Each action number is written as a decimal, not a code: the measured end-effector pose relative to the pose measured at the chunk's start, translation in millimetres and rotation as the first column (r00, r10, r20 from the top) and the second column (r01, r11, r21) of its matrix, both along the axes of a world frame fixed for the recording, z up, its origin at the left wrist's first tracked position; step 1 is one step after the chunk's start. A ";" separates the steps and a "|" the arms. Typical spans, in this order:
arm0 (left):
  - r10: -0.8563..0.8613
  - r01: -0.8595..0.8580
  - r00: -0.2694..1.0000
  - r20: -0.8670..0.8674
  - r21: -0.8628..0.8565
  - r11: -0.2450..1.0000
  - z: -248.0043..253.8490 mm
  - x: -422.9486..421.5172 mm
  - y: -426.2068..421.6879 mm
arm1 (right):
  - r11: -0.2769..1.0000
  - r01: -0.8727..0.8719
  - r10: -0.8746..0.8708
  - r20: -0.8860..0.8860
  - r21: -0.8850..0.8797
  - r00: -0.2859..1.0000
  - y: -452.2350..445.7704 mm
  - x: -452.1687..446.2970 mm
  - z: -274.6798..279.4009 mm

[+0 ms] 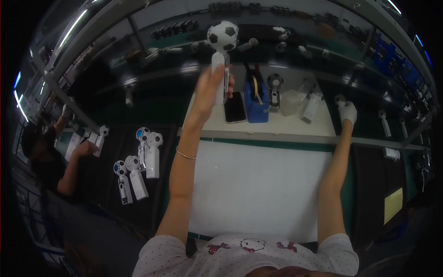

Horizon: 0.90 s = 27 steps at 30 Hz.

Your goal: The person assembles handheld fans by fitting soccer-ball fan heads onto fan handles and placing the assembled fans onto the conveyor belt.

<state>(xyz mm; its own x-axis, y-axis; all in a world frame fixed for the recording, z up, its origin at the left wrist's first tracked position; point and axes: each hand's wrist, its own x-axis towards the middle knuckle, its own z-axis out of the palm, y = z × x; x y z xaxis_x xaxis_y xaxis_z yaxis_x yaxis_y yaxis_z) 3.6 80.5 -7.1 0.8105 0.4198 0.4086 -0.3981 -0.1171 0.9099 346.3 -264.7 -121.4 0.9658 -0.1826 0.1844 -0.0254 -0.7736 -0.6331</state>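
Note:
My left hand (pixel 214 90) is closed around the white handle of a handheld fan (pixel 223 37) with a soccer-ball head, raised upright over the bench. My right hand (pixel 349 113), in a white glove, reaches out to the dark belt at the right. Its fingers are closed on another small fan (pixel 340 99), of which only the top end shows. Below my left hand lies a black phone (pixel 235 108), beside a blue tape dispenser (pixel 257 101). To the right of the dispenser stand an upright fan (pixel 275 90) and a translucent cup (pixel 290 103).
A white mat (pixel 258 184) covers the bench before me. Several ball-headed fans (pixel 137 177) lie on the black mat at left. Nearby, a co-worker's hand (pixel 87 149) holds a fan (pixel 101 138). A yellow paper (pixel 393 206) lies at right. More fans (pixel 384 123) rest on the belt.

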 end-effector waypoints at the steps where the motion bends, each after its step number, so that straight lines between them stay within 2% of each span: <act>1: -0.027 0.029 0.999 -0.021 0.055 0.998 2.6 -1.6 -5.6 | 0.994 0.026 -0.039 0.119 0.102 0.992 10.8 -19.4 22.2; 3: -0.060 0.065 0.997 -0.049 0.109 0.992 8.3 -6.0 -19.9 | 0.915 -0.197 0.114 0.244 0.353 0.963 27.5 -51.2 75.0; 4: -0.078 0.089 0.995 -0.068 0.163 0.983 9.9 -7.8 -26.3 | 0.839 -0.330 0.190 0.336 0.433 0.923 35.8 -72.3 101.4; 5: -0.089 0.100 0.994 -0.071 0.167 0.981 9.7 -9.0 -31.6 | 0.757 -0.489 0.265 0.481 0.434 0.836 49.2 -97.9 124.8; 7: -0.155 0.174 0.983 -0.099 0.225 0.959 10.2 -10.1 -41.7 | 0.339 -0.859 0.494 0.705 0.383 0.509 69.4 -141.6 150.7; 9: -0.186 0.217 0.973 -0.135 0.275 0.937 11.5 -12.1 -51.4 | 0.003 -0.978 0.492 0.852 0.207 0.182 93.5 -193.2 162.7; 11: -0.218 0.267 0.959 -0.179 0.322 0.909 11.6 -15.9 -60.6 | -0.192 -0.948 0.541 0.833 0.255 0.115 107.7 -227.1 162.6; 13: -0.219 0.289 0.954 -0.206 0.431 0.855 11.9 -18.0 -70.8 | 0.053 -0.997 0.637 0.771 -0.048 -0.003 109.8 -233.7 162.5; 14: -0.229 0.300 0.950 -0.210 0.429 0.852 14.5 -18.9 -75.5 | 0.088 -0.994 0.595 0.797 0.059 0.100 111.8 -240.1 155.8; 15: -0.203 0.291 0.950 -0.235 0.445 0.847 17.5 -20.8 -80.1 | 0.097 -0.993 0.596 0.795 0.062 0.108 112.5 -245.2 150.7; 17: -0.181 0.290 0.946 -0.269 0.451 0.844 16.7 -20.9 -83.9 | 0.094 -0.941 0.528 0.785 0.324 0.323 112.3 -252.2 142.8; 18: -0.132 0.248 0.961 -0.242 0.552 0.796 16.1 -19.1 -83.1 | 0.099 -0.939 0.530 0.781 0.329 0.330 111.0 -253.5 141.8; 19: -0.085 0.199 0.975 -0.203 0.648 0.735 16.2 -16.8 -82.1 | -0.104 -0.844 0.514 0.755 0.526 0.407 109.7 -253.9 143.0; 20: -0.088 0.200 0.975 -0.202 0.646 0.737 15.6 -15.1 -81.1 | -0.303 -0.677 0.513 0.713 0.671 0.477 108.6 -254.0 143.9; 21: -0.100 0.202 0.977 -0.190 0.651 0.732 13.9 -14.0 -80.2 | -0.354 -0.575 0.573 0.657 0.738 0.490 107.7 -251.2 143.3; 24: -0.126 0.220 0.973 -0.192 0.626 0.748 12.7 -11.8 -77.2 | -0.329 -0.487 0.620 0.574 0.809 0.535 109.3 -257.1 148.1; 26: -0.134 0.234 0.969 -0.207 0.603 0.762 13.7 -11.5 -73.4 | -0.355 -0.499 0.597 0.602 0.791 0.530 114.3 -260.4 146.0; 27: -0.058 0.130 0.990 -0.127 0.678 0.724 13.5 -11.5 -70.7 | -0.377 -0.516 0.574 0.631 0.769 0.522 117.0 -261.2 145.0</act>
